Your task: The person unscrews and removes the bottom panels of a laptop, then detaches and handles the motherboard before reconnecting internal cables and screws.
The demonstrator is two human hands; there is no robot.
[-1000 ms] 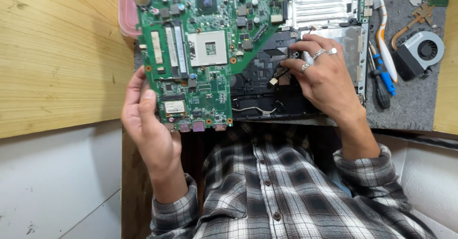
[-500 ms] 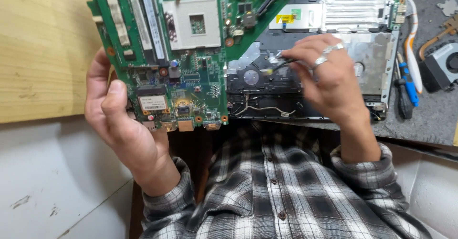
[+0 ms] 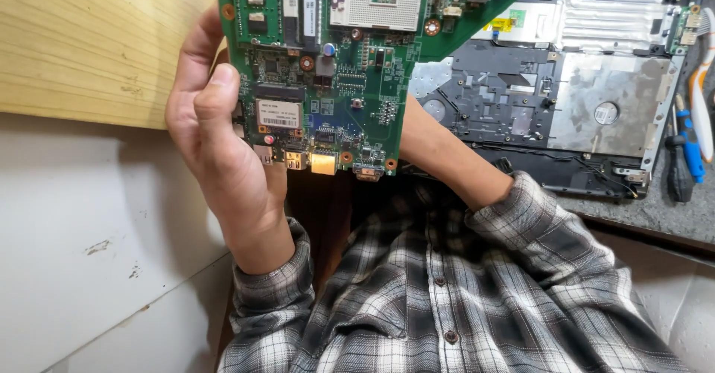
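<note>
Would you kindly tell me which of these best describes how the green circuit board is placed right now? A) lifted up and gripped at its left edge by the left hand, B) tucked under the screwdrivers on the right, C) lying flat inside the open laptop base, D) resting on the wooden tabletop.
A: the left hand clasps the left edge of the green circuit board, which is raised above the open laptop base.
</note>
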